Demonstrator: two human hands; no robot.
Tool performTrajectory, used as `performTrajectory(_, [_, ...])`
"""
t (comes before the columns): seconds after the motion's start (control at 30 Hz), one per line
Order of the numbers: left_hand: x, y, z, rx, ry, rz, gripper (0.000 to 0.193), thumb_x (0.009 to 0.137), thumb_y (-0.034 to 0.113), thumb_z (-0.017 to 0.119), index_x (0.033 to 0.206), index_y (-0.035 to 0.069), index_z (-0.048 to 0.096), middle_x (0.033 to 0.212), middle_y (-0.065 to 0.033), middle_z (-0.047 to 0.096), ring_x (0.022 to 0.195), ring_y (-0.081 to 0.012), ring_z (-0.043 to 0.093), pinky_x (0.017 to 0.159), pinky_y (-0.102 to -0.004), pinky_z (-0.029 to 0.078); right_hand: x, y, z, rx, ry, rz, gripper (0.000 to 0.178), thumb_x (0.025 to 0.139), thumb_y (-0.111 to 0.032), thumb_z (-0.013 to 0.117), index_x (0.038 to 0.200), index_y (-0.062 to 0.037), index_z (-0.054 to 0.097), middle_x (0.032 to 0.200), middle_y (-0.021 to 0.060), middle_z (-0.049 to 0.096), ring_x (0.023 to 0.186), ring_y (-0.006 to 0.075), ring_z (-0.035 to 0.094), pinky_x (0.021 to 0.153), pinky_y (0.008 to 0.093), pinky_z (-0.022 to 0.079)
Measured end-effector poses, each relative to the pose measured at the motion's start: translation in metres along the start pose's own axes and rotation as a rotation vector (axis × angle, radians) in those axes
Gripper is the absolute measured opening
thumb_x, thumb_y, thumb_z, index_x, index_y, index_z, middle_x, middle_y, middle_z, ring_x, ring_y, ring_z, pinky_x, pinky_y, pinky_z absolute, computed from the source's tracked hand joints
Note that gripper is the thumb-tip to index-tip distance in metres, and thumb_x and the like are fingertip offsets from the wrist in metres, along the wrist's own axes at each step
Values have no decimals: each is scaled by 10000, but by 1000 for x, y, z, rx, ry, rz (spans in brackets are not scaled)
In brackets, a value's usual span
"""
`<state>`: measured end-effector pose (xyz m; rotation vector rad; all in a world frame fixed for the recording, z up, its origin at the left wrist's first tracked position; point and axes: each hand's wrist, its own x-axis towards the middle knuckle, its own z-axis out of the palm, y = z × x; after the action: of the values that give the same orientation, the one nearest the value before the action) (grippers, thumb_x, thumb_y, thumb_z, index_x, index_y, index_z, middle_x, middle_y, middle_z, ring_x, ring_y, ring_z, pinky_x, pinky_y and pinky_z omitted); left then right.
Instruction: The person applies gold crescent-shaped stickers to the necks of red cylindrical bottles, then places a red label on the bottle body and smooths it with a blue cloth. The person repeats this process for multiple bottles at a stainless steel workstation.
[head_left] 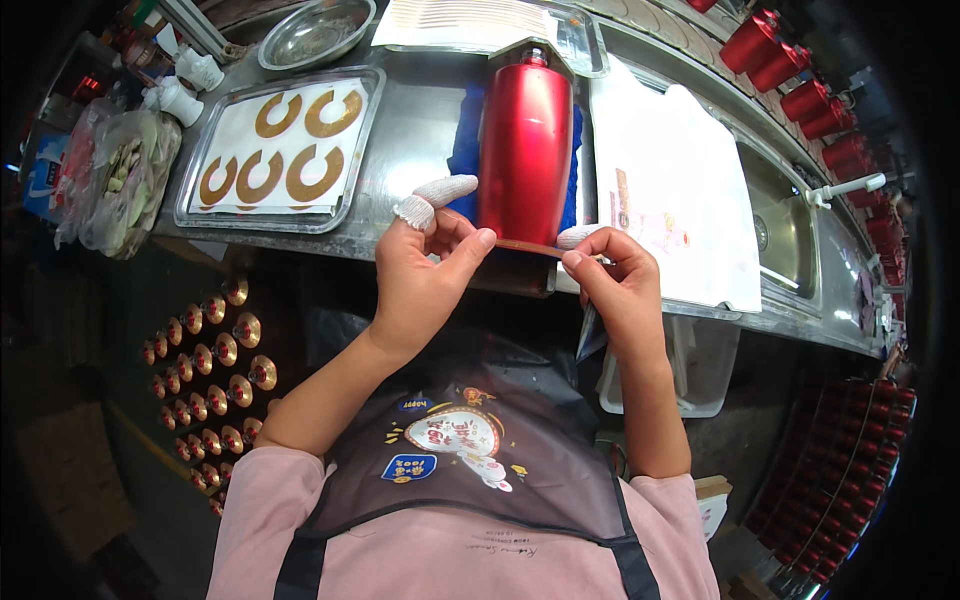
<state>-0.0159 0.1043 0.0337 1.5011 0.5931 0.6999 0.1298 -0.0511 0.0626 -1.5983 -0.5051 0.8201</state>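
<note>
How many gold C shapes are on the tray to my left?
5, all on the tray: the far row's left C and right C; the near row's left C, middle C and right C. More may be hidden under the white sheet.

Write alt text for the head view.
A person's left hand and right hand hold a thin brown strip between them, by the near end of a red bottle on a metal counter. To the left, a tray holds gold C-shaped pieces.

Bright steel worktop [415,110], glare on red bottle [527,150], dark curved fisheye edges
</note>
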Motion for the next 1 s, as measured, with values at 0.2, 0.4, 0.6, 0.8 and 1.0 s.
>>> performTrajectory(0.2, [5, -11, -8, -4, 39, 20, 429, 888, 8, 738, 1299, 17, 614, 864, 2, 667, 757, -49, 589, 723, -218, 490, -1, 1, -2, -26, 20, 10, 121, 916, -103, 719, 856, -51, 629, 709, -43, 569, 562, 15, 492, 506, 187, 384])
performTrajectory(0.4, [16, -23, -18, -106, -143, 93, 639, 912, 53, 721, 1488, 11, 449, 1408, -164, 586, 1337, -212, 531, 1135, -343, 377, -5, -1, 1, 7, 33, 38, 108, 919, -95, 712, 865, -39, 637, 761, -36, 604, 631, 11, 504, 566, 183, 385])
performTrajectory(0.6, [14, -29, -5, -174, -210, 60, 732, 917, 81, 736, 1538, -15, 360, 1542, -198, 461, 1476, -261, 401, 1214, -369, 280, -8, -4, -4, 32, 27, 43, 95, 918, -85, 708, 867, -38, 643, 797, -27, 627, 679, 10, 517, 603, 182, 387])
performTrajectory(0.8, [14, -31, 0, -79, -196, 104, 741, 915, 102, 754, 1532, -29, 365, 1541, -197, 461, 1468, -269, 413, 1213, -378, 296, -6, 0, -5, 48, 41, 26, 122, 925, -106, 690, 852, -48, 612, 680, -31, 565, 527, 31, 478, 484, 195, 368])
performTrajectory(1.0, [14, -30, -3, -209, -211, 26, 692, 948, 61, 688, 1544, -22, 345, 1556, -196, 443, 1490, -263, 377, 1211, -370, 296, -3, 5, -6, 36, 46, -1, 127, 928, -108, 674, 847, -53, 594, 619, -31, 529, 452, 39, 449, 431, 202, 355])
